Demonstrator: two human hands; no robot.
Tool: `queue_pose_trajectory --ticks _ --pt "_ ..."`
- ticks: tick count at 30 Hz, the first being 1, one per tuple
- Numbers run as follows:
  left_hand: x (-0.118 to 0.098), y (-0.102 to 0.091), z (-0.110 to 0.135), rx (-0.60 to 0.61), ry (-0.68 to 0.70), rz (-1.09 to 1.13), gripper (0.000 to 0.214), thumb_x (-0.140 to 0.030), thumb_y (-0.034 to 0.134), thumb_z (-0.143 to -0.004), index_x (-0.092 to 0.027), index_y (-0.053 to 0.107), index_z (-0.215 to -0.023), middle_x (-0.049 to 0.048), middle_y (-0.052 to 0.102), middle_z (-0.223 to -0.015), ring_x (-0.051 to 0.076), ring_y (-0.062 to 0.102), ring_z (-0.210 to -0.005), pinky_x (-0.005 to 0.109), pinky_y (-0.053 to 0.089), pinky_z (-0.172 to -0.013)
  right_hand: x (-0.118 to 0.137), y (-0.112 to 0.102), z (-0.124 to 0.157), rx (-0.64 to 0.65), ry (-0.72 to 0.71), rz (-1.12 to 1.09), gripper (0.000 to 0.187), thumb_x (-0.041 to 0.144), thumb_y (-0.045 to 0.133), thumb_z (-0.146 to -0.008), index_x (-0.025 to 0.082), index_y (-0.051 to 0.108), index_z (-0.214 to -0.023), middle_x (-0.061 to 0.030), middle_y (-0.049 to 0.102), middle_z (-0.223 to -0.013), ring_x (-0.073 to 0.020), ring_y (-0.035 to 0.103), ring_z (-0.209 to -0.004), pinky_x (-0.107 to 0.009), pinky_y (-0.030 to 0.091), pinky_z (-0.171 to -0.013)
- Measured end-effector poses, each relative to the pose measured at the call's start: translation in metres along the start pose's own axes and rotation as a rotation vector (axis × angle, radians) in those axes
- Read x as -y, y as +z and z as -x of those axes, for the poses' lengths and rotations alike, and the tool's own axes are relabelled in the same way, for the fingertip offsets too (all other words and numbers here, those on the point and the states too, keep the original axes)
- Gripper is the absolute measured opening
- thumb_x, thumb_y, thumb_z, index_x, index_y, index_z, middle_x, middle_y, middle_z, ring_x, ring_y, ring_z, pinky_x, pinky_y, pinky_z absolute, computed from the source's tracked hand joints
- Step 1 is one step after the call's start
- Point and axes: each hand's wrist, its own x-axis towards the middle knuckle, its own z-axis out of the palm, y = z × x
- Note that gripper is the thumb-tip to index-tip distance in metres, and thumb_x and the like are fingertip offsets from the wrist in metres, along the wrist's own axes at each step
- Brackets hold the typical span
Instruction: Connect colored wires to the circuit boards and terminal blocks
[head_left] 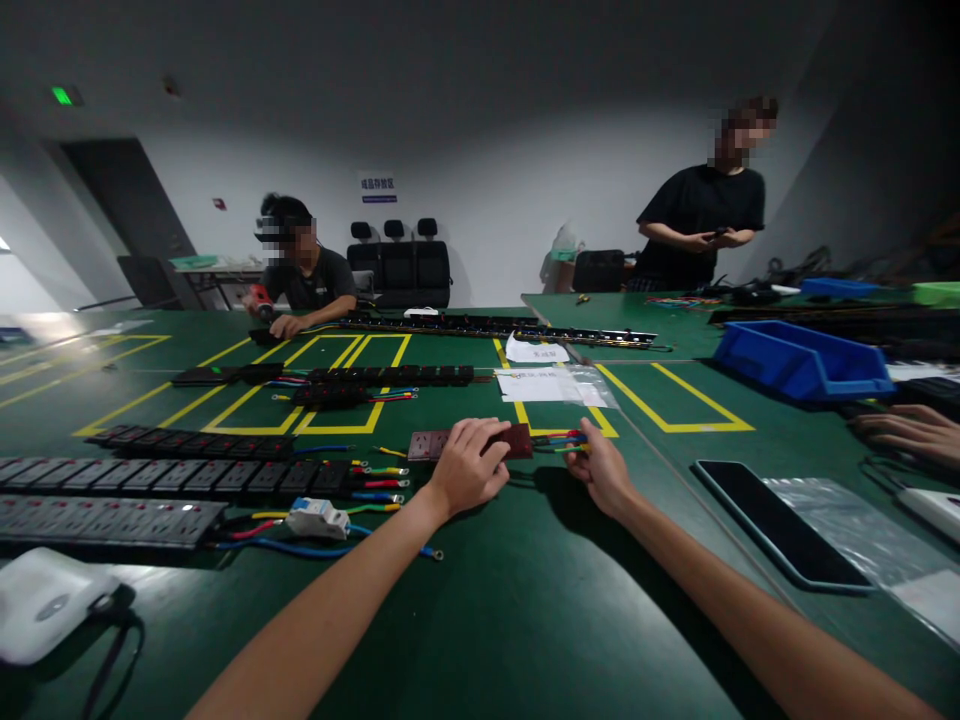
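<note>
A short reddish-brown socket strip (422, 446) lies on the green table (525, 590) ahead of me. My left hand (471, 462) is wrapped over its middle, with the fingers on its top and far side. Coloured wires (553, 440) come out of the strip's right end. My right hand (600, 468) pinches these wires near their ends, thumb and fingers pressed together. To the left lie black socket strips (172, 478) and a grey socket strip (112, 525), with wires ending in ring terminals. A small white-and-blue breaker (318, 518) sits on the wires of the grey one.
A phone (780, 525) lies to the right beside a clear plastic bag (832, 520). Behind it stands a blue bin (806, 365). Paper sheets (551, 385) lie beyond my hands. Another person's hand (919, 435) rests at the right edge. A white device (52, 605) sits near left.
</note>
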Motion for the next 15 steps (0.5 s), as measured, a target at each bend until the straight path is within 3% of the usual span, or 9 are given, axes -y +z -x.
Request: queue_pose_trajectory --ticks 6,15 --pt "0.0048 -0.0006 0.0016 0.007 0.048 0.003 0.019 -0.018 0.056 -0.092 -0.019 0.067 -0.108 0.0126 0.065 -0.131 0.025 0.056 -0.126 0.047 0.044 -0.103 0.0006 0.0015 0.0011 -0.054 0.017 -0.028 0.043 0.053 0.075 -0.077 0.021 0.047 -0.071 0.0028 0.055 -0.053 -0.0076 0.046 -0.038 -0.014 0.022 -0.028" --pt "0.0042 -0.0044 0.0013 0.082 0.036 -0.033 0.018 -0.020 0.055 -0.094 -0.020 0.067 -0.108 0.0100 0.066 -0.128 0.024 0.056 -0.125 0.043 0.043 -0.102 0.0040 0.0035 0.0063 -0.050 0.014 0.000 0.043 0.054 0.073 -0.077 0.020 0.047 -0.070 0.0036 0.054 -0.050 -0.0061 0.043 -0.037 -0.012 0.023 -0.028"
